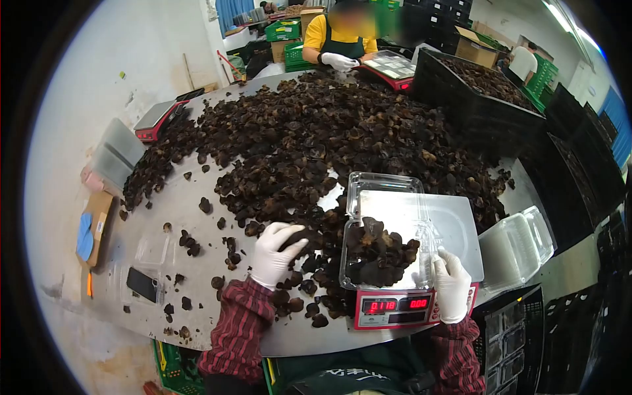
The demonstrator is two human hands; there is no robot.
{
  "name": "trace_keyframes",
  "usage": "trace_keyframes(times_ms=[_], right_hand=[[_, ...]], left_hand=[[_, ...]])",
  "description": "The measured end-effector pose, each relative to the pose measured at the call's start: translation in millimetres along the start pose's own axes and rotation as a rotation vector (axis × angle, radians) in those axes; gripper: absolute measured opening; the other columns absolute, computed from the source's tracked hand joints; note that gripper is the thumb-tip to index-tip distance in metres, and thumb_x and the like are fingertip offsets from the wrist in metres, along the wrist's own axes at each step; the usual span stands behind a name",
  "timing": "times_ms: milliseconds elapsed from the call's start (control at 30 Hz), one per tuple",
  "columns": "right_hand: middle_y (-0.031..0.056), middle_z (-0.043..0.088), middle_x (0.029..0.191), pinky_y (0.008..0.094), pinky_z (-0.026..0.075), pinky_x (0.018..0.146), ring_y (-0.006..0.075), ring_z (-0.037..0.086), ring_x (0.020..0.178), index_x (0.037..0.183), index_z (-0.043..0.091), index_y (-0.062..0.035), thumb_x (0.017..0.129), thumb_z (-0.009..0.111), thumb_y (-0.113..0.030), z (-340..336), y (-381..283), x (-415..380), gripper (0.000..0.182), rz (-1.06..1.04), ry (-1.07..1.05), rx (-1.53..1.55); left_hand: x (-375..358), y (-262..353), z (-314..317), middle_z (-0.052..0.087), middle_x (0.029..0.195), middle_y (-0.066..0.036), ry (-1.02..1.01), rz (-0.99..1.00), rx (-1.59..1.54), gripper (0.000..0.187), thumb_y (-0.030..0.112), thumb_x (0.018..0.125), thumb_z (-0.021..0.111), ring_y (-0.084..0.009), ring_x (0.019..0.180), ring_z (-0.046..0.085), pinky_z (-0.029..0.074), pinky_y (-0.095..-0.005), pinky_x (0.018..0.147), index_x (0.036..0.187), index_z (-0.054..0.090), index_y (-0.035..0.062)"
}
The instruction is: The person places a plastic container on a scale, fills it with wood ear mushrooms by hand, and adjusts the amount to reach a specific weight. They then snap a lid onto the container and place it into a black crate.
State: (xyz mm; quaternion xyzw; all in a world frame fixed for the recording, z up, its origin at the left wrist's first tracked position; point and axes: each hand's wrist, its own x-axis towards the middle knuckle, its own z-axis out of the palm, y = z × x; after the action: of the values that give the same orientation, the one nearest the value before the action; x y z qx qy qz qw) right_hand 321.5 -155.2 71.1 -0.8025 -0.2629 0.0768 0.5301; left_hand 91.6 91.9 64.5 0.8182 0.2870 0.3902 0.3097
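My left hand, in a white glove, reaches into the near edge of the pile of dark wood ear mushrooms. Its thumb and fingers are bent round a dark mushroom piece. To the right, a clear plastic clamshell box lies with its lid back on a red digital scale. Wood ear mushrooms fill part of the box, and the red display reads about 0.118. My right hand, also gloved, has its curled fingertips at the box's right rim; the exact contact is partly hidden.
Stacked clear boxes stand right of the scale. A phone and loose mushrooms lie at the left. A black crate of mushrooms stands at the back right. Across the table, a person's gloved hand is beside another scale.
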Motion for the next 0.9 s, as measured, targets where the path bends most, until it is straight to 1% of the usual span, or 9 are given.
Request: trace_keyframes(times_ms=[33, 67, 167, 300, 367, 433, 633, 733, 900], right_hand=[[0.0155, 0.068, 0.083, 0.028, 0.05, 0.064, 0.0177, 0.065, 0.069, 0.105, 0.063, 0.0025, 0.088, 0.062, -0.01, -1.1, 2.0, 1.3, 0.021, -0.153, 0.069, -0.101], [0.0191, 0.067, 0.092, 0.0314, 0.051, 0.074, 0.0248, 0.067, 0.082, 0.105, 0.064, 0.0022, 0.087, 0.062, -0.008, -2.8, -2.0, 1.2, 0.021, -0.046, 0.046, -0.039], [0.0198, 0.067, 0.092, 0.0318, 0.051, 0.074, 0.0257, 0.067, 0.084, 0.106, 0.064, 0.0022, 0.087, 0.062, -0.009, -2.0, -3.1, 2.5, 0.022, -0.143, 0.072, -0.126], [0.0201, 0.067, 0.091, 0.0323, 0.052, 0.072, 0.0263, 0.068, 0.081, 0.107, 0.064, 0.0017, 0.088, 0.06, -0.009, 0.2, -10.5, 0.6, 0.022, -0.201, 0.065, -0.178], [0.0189, 0.067, 0.086, 0.0325, 0.052, 0.067, 0.0254, 0.067, 0.074, 0.108, 0.063, 0.0017, 0.088, 0.059, -0.01, -1.2, -18.3, -0.4, 0.023, -0.2, 0.053, -0.174], [0.0172, 0.067, 0.08, 0.0329, 0.052, 0.063, 0.0242, 0.066, 0.068, 0.11, 0.062, 0.0016, 0.088, 0.059, -0.011, -2.8, -19.6, -2.4, 0.025, 0.002, -0.035, -0.045], [0.0174, 0.066, 0.08, 0.0329, 0.051, 0.065, 0.0245, 0.066, 0.069, 0.108, 0.062, 0.0011, 0.089, 0.06, -0.01, -10.3, -9.6, 3.3, 0.023, -0.234, 0.098, -0.187], [0.0187, 0.067, 0.086, 0.0322, 0.052, 0.068, 0.0257, 0.067, 0.075, 0.107, 0.063, 0.0002, 0.088, 0.06, -0.009, -15.9, -13.5, 8.0, 0.021, -0.296, 0.156, -0.211], [0.0177, 0.067, 0.083, 0.0323, 0.052, 0.066, 0.0262, 0.067, 0.072, 0.104, 0.064, 0.0, 0.088, 0.061, -0.011, -16.0, -13.6, 7.9, 0.019, -0.301, 0.144, -0.203]], left_hand=[[7.6, 25.5, 3.8, 0.062, 0.092, -0.007, -0.012, 0.068, -0.009, 0.026, 0.009, 0.073, 0.075, -0.022, 0.086, 0.061, 0.05, -0.0304, 0.075, 0.098, 0.07, 0.0074], [14.2, 50.4, 7.9, 0.062, 0.094, -0.007, -0.026, 0.171, 0.022, 0.028, 0.009, 0.072, 0.076, -0.0222, 0.087, 0.06, 0.05, -0.0308, 0.075, 0.099, 0.069, 0.0073], [26.8, 101.2, 34.3, 0.062, 0.099, -0.006, -0.117, 0.488, 0.097, 0.037, 0.015, 0.068, 0.078, -0.0232, 0.091, 0.058, 0.05, -0.0309, 0.076, 0.103, 0.068, 0.0113], [18.2, 118.9, 93.7, 0.052, 0.122, -0.007, -0.506, 0.57, 0.3, 0.056, 0.045, 0.075, 0.067, -0.0268, 0.111, 0.048, 0.036, -0.0463, 0.096, 0.126, 0.054, 0.0248], [15.7, 122.5, 99.9, 0.047, 0.132, -0.01, -0.506, 0.616, 0.371, 0.062, 0.054, 0.075, 0.063, -0.0316, 0.123, 0.04, 0.029, -0.0513, 0.102, 0.13, 0.051, 0.0285], [20.2, 123.9, 93.1, 0.045, 0.136, -0.011, -0.502, 0.594, 0.206, 0.06, 0.052, 0.075, 0.065, -0.0331, 0.125, 0.038, 0.028, -0.0516, 0.103, 0.128, 0.054, 0.0266], [42.3, 104.8, 43.5, 0.064, 0.108, -0.012, -0.16, 0.393, -0.039, 0.029, 0.009, 0.078, 0.07, -0.0267, 0.1, 0.06, 0.049, -0.0339, 0.087, 0.107, 0.067, 0.0042], [35.7, 82.4, 28.9, 0.064, 0.107, -0.012, -0.136, 0.241, -0.059, 0.024, 0.007, 0.083, 0.066, -0.0234, 0.099, 0.062, 0.049, -0.031, 0.085, 0.106, 0.067, 0.0035], [28.1, 62.9, 33.6, 0.063, 0.109, -0.012, -0.128, 0.206, -0.037, 0.023, 0.011, 0.087, 0.063, -0.0236, 0.098, 0.063, 0.049, -0.031, 0.085, 0.109, 0.066, 0.0032]])
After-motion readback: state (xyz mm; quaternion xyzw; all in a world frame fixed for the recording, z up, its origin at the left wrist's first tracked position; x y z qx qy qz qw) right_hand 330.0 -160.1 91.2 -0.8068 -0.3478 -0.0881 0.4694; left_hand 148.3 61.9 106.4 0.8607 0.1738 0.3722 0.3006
